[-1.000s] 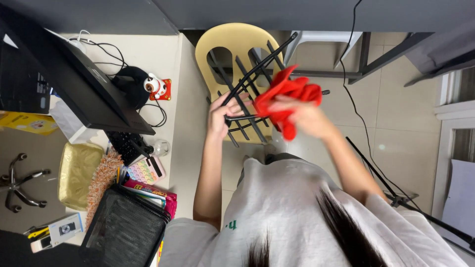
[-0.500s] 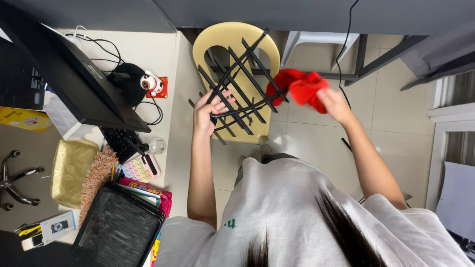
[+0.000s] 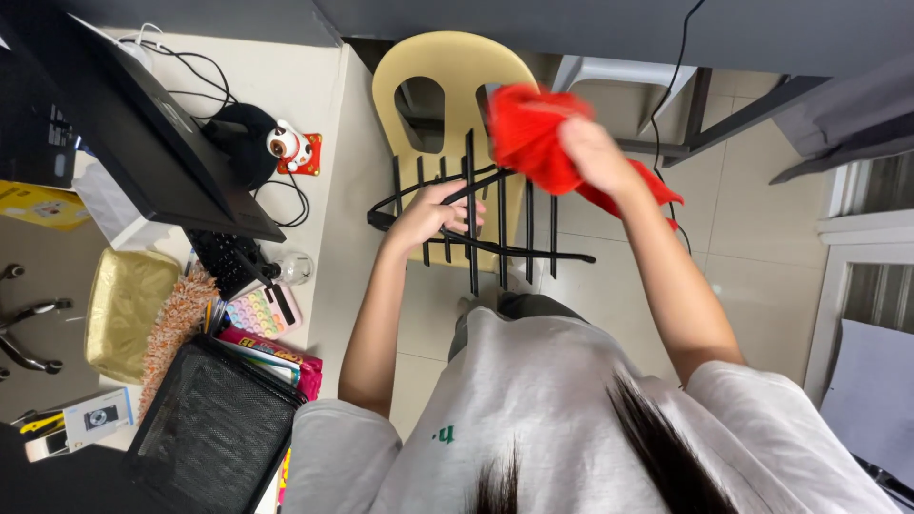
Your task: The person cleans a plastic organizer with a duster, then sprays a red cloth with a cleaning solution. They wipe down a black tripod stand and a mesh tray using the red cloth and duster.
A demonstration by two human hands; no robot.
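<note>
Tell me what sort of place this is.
Most likely a home office or study corner. A desk holds a dark monitor, a keyboard and cables, a plastic chair stands on tiled floor, and an office chair base shows at the left edge.

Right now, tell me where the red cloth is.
In the head view, the red cloth is bunched in the right hand, right of the black rack and above the beige plastic chair.

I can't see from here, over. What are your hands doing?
Left hand grips black slatted rack. Right hand holds bunched red cloth. Beige plastic chair beneath.
</note>
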